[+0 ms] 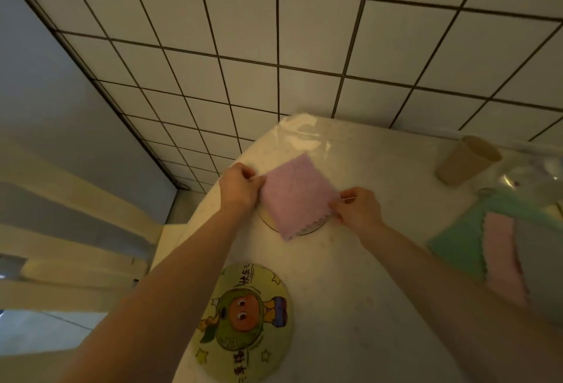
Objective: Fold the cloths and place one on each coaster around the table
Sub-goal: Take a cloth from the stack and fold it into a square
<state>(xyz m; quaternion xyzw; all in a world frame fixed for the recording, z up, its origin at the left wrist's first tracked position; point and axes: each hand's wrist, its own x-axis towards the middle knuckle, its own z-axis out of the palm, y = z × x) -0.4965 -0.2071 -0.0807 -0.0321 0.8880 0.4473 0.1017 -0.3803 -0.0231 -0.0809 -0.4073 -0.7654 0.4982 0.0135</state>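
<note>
A folded purple cloth (297, 195) lies over a round coaster (307, 229), of which only the near rim shows. My left hand (240, 187) pinches the cloth's left corner. My right hand (358, 207) pinches its right corner. A second round coaster (246, 321) with a green cartoon figure lies bare nearer to me on the white table (365, 291). At the right lie a green cloth (457, 245) and a pink cloth (502, 257), the pink one on top.
A beige cup (466, 159) stands at the far right of the table. Clear plastic (304, 133) lies at the table's far edge. The table's left edge drops to a tiled floor (274, 32). A pale bench or step (61, 200) sits at left.
</note>
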